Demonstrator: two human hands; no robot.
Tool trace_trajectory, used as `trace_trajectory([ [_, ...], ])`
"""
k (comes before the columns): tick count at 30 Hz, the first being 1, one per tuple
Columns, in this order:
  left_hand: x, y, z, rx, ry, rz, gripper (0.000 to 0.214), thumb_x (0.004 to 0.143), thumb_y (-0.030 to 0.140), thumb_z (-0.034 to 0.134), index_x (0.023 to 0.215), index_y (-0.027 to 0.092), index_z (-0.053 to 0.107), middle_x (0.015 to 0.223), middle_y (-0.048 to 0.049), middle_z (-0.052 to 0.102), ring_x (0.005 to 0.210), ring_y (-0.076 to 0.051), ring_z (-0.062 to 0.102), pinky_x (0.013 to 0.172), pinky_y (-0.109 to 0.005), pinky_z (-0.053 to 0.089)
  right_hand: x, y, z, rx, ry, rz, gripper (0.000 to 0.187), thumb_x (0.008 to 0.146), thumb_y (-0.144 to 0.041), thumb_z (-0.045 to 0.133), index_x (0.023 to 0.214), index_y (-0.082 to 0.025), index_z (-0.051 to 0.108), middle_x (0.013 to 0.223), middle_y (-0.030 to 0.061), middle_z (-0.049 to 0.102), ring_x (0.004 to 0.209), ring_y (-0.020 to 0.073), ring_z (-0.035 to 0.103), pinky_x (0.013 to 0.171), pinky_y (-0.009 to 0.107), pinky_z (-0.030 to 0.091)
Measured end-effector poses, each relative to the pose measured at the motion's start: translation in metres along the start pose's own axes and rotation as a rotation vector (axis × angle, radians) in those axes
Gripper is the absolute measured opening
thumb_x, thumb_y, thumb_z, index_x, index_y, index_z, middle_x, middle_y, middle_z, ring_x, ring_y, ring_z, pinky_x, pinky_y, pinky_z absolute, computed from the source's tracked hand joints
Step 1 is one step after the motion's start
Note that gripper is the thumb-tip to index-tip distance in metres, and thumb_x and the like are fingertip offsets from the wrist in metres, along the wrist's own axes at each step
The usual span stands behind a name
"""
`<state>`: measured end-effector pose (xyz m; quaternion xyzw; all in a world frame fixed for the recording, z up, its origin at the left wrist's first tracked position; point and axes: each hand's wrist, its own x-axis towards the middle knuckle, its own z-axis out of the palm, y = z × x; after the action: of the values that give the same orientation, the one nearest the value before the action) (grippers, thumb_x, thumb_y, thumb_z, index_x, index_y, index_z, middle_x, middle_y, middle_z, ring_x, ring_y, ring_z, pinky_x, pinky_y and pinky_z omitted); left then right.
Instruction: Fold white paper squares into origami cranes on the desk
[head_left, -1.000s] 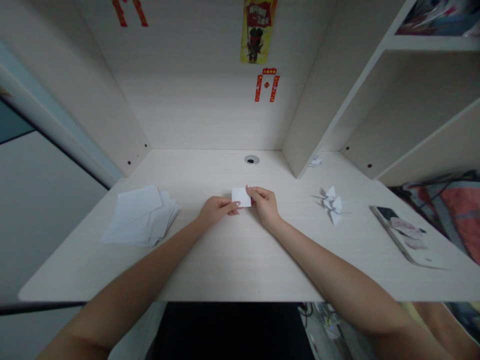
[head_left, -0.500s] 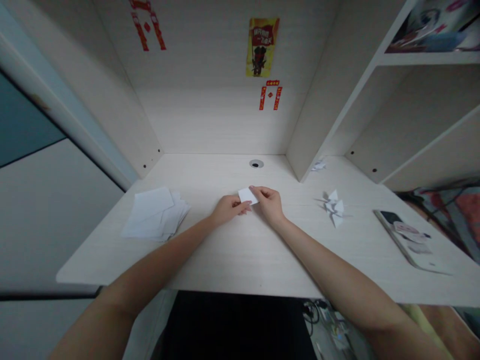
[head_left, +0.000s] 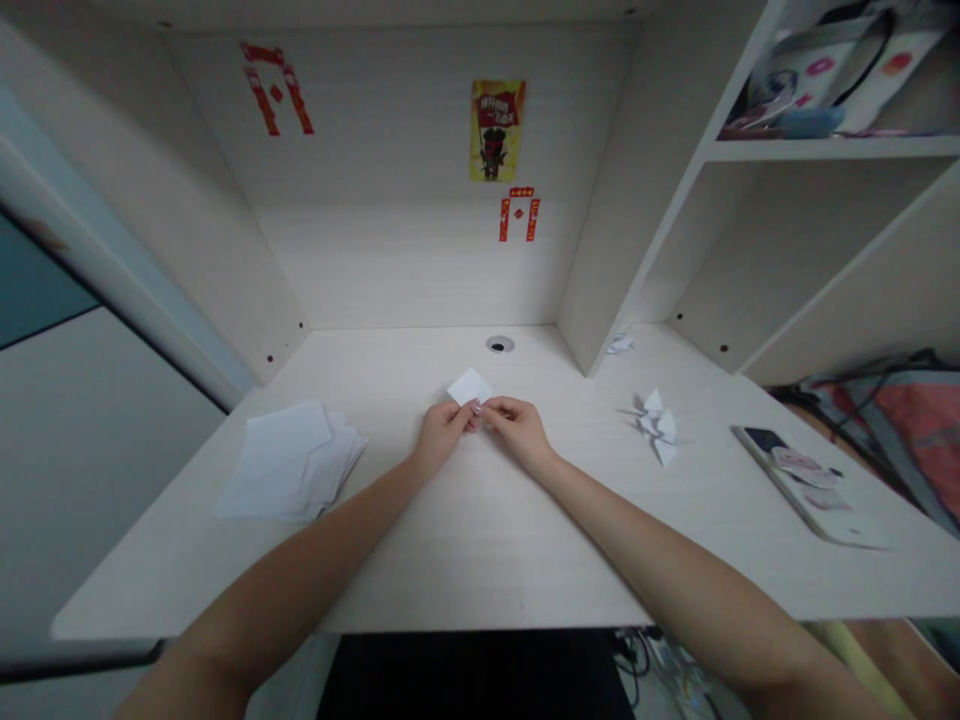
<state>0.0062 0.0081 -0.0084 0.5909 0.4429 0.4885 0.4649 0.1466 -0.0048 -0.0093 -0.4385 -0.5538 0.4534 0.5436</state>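
A small folded white paper [head_left: 469,386] is held over the middle of the pale wooden desk [head_left: 480,540]. My left hand [head_left: 442,436] pinches its near edge from the left. My right hand [head_left: 517,430] pinches the same edge from the right, fingertips meeting those of the left. The paper tilts up and away from me, one corner pointing at the back wall. Both forearms reach in from the near edge of the desk.
A loose stack of white sheets [head_left: 289,460] lies at the desk's left. Folded paper figures [head_left: 656,422] sit to the right, another small one [head_left: 619,344] by the shelf divider. A phone [head_left: 806,485] lies at far right. A cable hole [head_left: 499,344] is at the back.
The paper has turned from lying flat between my hands to tilting up with a corner forward. My fingertips have come together at its near edge. The camera has tipped slightly.
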Motion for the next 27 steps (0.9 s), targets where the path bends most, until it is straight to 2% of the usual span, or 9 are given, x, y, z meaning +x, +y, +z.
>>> trace_trajectory([
  [7,-0.001,0.000,-0.003,0.044,-0.064,-0.029,0.042,0.075,0.051,0.057,0.057,0.014,0.062,0.055,-0.0031,0.063,0.051,-0.011,0.055,0.056,-0.023,0.046,0.001,-0.002,-0.002,0.136,-0.015,0.103,0.027,0.062,-0.041,0.074,0.060,-0.016,0.065,0.053,-0.0026,0.056,0.051,0.0087,0.042,0.052,0.024,0.028],
  [13,-0.001,0.001,-0.003,0.036,-0.101,-0.043,0.041,0.077,0.049,0.055,0.057,0.014,0.063,0.056,-0.0036,0.064,0.051,-0.011,0.056,0.056,-0.023,0.046,0.000,-0.009,-0.003,0.194,-0.003,0.147,0.025,0.060,-0.038,0.075,0.057,-0.016,0.065,0.049,-0.0038,0.052,0.050,0.0084,0.039,0.052,0.025,0.025],
  [19,-0.001,0.005,-0.003,-0.011,-0.132,-0.069,0.036,0.077,0.043,0.057,0.059,0.014,0.064,0.055,-0.0023,0.063,0.051,-0.010,0.055,0.056,-0.022,0.046,-0.001,-0.006,-0.002,0.279,0.016,0.136,0.020,0.062,-0.035,0.075,0.058,-0.017,0.067,0.055,-0.0009,0.059,0.053,0.0103,0.043,0.055,0.026,0.029],
  [27,0.000,0.002,-0.003,-0.022,-0.174,-0.072,0.037,0.079,0.047,0.056,0.068,0.013,0.068,0.056,-0.0021,0.062,0.052,-0.010,0.054,0.055,-0.022,0.045,-0.001,-0.009,-0.002,0.326,0.097,0.170,0.019,0.062,-0.034,0.076,0.056,-0.018,0.068,0.056,0.0003,0.062,0.053,0.0108,0.042,0.054,0.027,0.028],
])
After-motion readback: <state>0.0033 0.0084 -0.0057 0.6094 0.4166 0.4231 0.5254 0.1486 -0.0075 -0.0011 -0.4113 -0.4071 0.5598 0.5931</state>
